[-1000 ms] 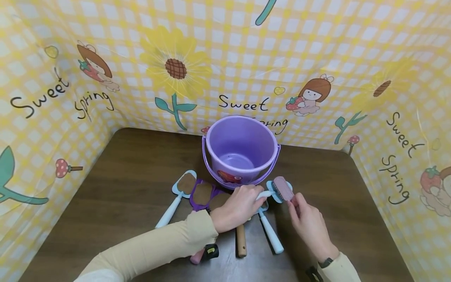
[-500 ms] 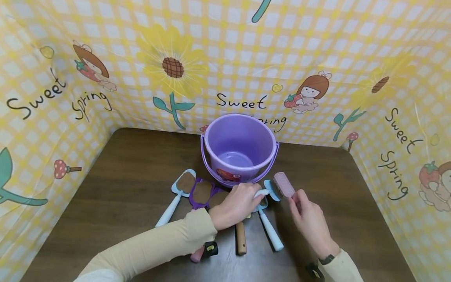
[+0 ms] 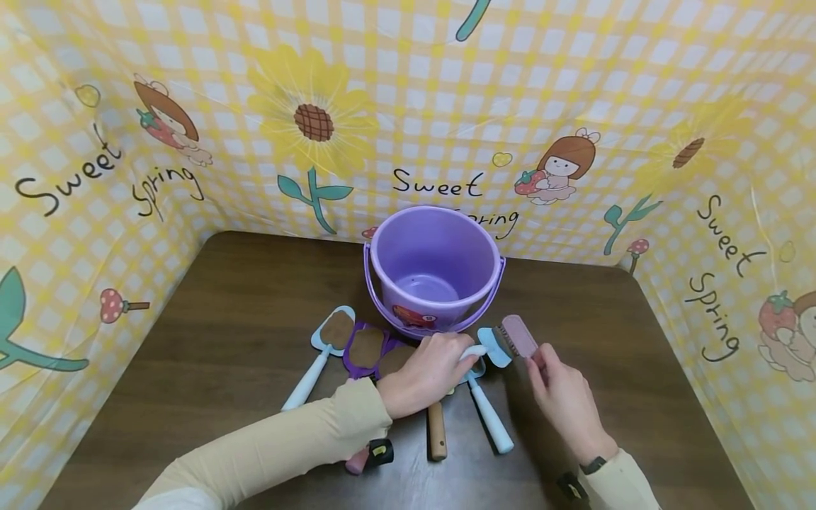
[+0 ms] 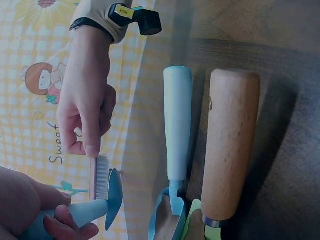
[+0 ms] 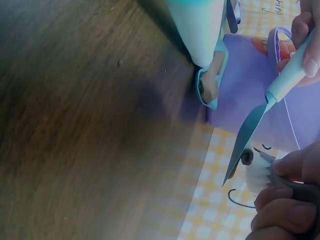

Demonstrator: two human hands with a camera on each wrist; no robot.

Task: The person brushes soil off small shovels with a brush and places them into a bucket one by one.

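In the head view my left hand (image 3: 426, 374) grips a light blue trowel (image 3: 494, 347) by its handle, with the blade pointing right. My right hand (image 3: 569, 405) pinches a pink brush (image 3: 520, 336) near its lower end. Its white bristles (image 4: 102, 177) meet the trowel's blade, as the left wrist view shows. Both tools are held above the table, just in front of the purple bucket (image 3: 389, 301). From the right wrist view, the blade (image 5: 246, 134) appears edge-on beside the brush.
Several more hand tools lie before the bucket: a light blue one (image 3: 307, 382) at left, a purple one (image 3: 366, 350) with brown on its face, one with a wooden handle (image 3: 436, 433), and another light blue one (image 3: 489, 418). Yellow checked cloth surrounds the table (image 3: 229, 340).
My right hand has shifted the brush slightly right and turned it, so its bristles now face the blade's side. The trowel blade has tilted a little; my left hand stays nearly in place.
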